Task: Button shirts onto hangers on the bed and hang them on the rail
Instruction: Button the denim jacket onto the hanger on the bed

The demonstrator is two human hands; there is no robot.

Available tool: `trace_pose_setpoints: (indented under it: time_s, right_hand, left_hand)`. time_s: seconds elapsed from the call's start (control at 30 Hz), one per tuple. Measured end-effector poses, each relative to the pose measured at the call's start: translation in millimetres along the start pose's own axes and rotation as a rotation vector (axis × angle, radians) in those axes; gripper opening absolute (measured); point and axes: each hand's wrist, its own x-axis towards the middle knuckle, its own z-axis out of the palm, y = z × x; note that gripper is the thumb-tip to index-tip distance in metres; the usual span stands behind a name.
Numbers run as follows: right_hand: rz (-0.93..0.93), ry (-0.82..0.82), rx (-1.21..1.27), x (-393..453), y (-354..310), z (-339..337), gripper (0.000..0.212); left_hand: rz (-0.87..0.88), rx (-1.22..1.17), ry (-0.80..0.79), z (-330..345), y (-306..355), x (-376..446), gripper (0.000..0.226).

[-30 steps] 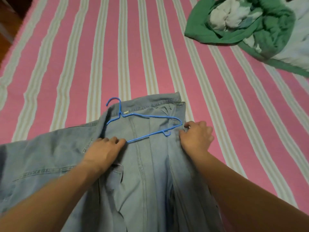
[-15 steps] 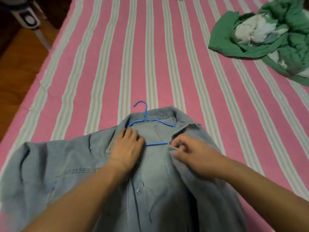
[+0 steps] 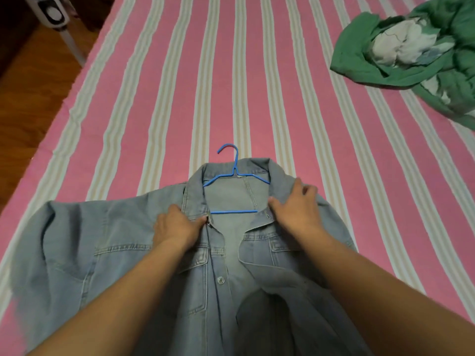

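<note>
Both front panels of the denim shirt (image 3: 123,250) now lie over the shoulders of the blue hanger (image 3: 234,176), where half a second ago my right hand was only pulling its side across.

At the upper left of the frame, a white appliance on a pole (image 3: 55,15) stands on the wooden floor (image 3: 30,98) beside the bed (image 3: 180,73). The bed's cover is pink with pale stripes, smooth and flat, which gives me a firm place to work.

Lower centre, the shirt lies face up, its left sleeve spread toward the left edge. The cloth is pale, washed denim with stitched pocket flaps and a metal snap button (image 3: 220,280) on the placket. My left hand (image 3: 177,227) pinches the placket edge just below the collar, fingers curled on the cloth, I judge to line up the top button. The thin hanger sits inside the neck, its hook poking out above the collar onto the bed, its lower bar showing in the open gap.

Right of that, my right hand (image 3: 295,206) rests on the other collar side, fingers spread and straight, pressing the denim flat.

At the upper right, a crumpled green garment (image 3: 359,62) waits, well apart.
</note>
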Motion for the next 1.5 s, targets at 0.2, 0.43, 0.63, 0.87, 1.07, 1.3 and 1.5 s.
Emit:
trace_pose_setpoints:
  time_s: [0.2,0.43,0.63,0.87,1.07,1.3,1.5]
  right_hand:
    - [-0.265,-0.053,-0.116,52,13,-6,0.043]
    - [-0.316,-0.116,-0.385,82,25,3,0.027]
    - [-0.489,-0.100,-0.380,62,10,6,0.018]
    - [-0.497,-0.099,-0.359,74,-15,-11,0.022]
    - [-0.298,0.051,-0.198,163,-62,-35,0.059]
    - [-0.350,0.075,-0.167,47,42,-12,0.055]
    - [-0.176,-0.017,-0.196,-114,165,-37,0.046]
  left_hand:
    - [0.505,0.150,0.096,-14,-18,31,0.022]
    - [0.394,0.287,0.182,-17,-19,59,0.039]
    - [0.433,0.564,0.178,-24,-5,59,0.027]
    - [0.512,0.442,0.326,-56,33,51,0.010]
    - [0.353,0.010,0.069,-87,112,110,0.063]
    - [0.531,0.139,0.077,19,-4,-38,0.054]
    - [0.190,-0.361,-0.398,69,-10,-153,0.011]
